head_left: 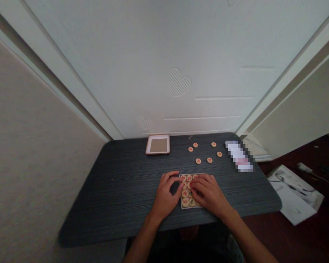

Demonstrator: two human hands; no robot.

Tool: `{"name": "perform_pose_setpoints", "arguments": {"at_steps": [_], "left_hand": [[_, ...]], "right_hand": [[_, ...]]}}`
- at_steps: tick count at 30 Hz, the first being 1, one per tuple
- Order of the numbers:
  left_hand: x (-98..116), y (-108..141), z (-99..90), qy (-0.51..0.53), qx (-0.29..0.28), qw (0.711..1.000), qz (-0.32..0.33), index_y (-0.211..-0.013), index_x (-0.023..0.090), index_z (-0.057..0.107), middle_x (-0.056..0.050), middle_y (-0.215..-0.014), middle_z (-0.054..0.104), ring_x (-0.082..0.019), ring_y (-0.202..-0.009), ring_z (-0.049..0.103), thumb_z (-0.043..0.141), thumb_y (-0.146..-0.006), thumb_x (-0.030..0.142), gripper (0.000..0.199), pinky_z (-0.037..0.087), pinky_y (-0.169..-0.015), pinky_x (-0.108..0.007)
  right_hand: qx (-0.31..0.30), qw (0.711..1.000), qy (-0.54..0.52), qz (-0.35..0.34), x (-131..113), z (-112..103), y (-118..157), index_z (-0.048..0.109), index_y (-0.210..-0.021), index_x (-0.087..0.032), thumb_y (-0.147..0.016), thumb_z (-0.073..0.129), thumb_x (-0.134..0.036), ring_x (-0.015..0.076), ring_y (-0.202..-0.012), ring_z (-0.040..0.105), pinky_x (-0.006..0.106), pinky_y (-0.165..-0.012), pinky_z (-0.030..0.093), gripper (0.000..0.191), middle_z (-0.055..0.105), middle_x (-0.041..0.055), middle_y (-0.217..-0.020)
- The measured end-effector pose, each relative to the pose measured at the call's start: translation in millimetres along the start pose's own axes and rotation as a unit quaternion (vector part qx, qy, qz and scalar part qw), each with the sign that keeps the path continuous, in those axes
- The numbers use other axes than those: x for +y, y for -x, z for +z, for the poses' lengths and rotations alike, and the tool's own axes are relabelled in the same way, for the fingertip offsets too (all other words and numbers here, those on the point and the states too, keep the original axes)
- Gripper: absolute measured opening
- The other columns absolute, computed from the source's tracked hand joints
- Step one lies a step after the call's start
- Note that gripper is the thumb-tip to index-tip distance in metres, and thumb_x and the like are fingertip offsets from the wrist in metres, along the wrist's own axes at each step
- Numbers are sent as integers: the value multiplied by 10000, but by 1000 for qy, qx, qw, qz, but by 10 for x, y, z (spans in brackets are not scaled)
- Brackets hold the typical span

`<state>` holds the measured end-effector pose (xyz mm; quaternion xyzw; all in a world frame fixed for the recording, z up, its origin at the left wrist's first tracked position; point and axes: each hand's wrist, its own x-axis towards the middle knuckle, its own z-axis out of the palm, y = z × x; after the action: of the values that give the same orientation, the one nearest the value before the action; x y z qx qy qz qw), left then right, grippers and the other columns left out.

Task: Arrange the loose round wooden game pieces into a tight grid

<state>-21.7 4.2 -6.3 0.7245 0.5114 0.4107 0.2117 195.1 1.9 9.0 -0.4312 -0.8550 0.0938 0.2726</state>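
Note:
A shallow box (182,205) filled with rows of round wooden pieces, marked with red or dark characters, lies near the table's front edge. My left hand (168,191) is at the box's left side, thumb and fingers apart, fingertips at the upper left pieces. Over the right part of the box lies my right hand (208,191), its fingers bent down onto the pieces and hiding several of them. Whether its fingertips grip a piece is hidden. Behind the box, several loose round pieces (210,160) are spread on the table.
The dark table (120,190) stands against a white panel (142,73). An open, shallow lid or tray (158,145) is at its back edge. A blurred-out flat object (239,156) lies at the right. On the floor to the right is a white box (296,193).

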Motion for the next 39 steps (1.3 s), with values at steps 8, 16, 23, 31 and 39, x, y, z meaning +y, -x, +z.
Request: {"name": "perform_pose_setpoints", "arguments": {"at_steps": [8, 16, 23, 31, 39], "left_hand": [[16, 19, -14, 13, -25, 999, 19, -1082, 273, 690, -53, -1261, 640, -229, -1213, 569, 626, -939, 204, 171, 476, -1064, -455], [38, 31, -38, -2, -33, 999, 35, -1075, 274, 690, -55, -1285, 632, -242, -1232, 544, 617, -937, 186, 180, 465, -1072, -473], [125, 38, -72, -21, -80, 995, 52, -1035, 275, 693, -59, -1351, 592, -275, -1302, 483, 622, -918, 183, 165, 425, -1110, -519], [91, 32, -50, -38, -88, 994, 43, -1076, 263, 651, -60, -1363, 589, -262, -1305, 479, 565, -915, 131, 225, 430, -1107, -503], [131, 20, -71, -57, -97, 992, 48, -1132, 261, 634, -81, -1394, 565, -286, -1319, 478, 618, -897, 176, 250, 437, -1100, -518]], "right_hand": [[13, 1000, 0, -3, 4, 5, 37, 688, -1072, -252, -911, 685, -216, 246, -1079, 608, 405, -896, 460, 164, 714, 59, -1116], [65, 997, -29, 43, 130, -78, 147, 694, -1052, -251, -955, 609, -222, 262, -1121, 593, 472, -981, 473, 133, 693, 76, -1149], [131, 979, -72, 140, 367, -115, 369, 701, -1090, -265, -948, 612, -279, 272, -1072, 632, 480, -946, 531, 169, 698, 84, -1112], [160, 960, -124, 195, 389, -106, 395, 703, -1074, -256, -971, 581, -309, 259, -1066, 658, 454, -956, 544, 169, 705, 89, -1110], [168, 956, -142, 195, 383, -107, 407, 711, -1052, -249, -970, 589, -315, 254, -1055, 669, 432, -933, 562, 162, 708, 92, -1103]]}}
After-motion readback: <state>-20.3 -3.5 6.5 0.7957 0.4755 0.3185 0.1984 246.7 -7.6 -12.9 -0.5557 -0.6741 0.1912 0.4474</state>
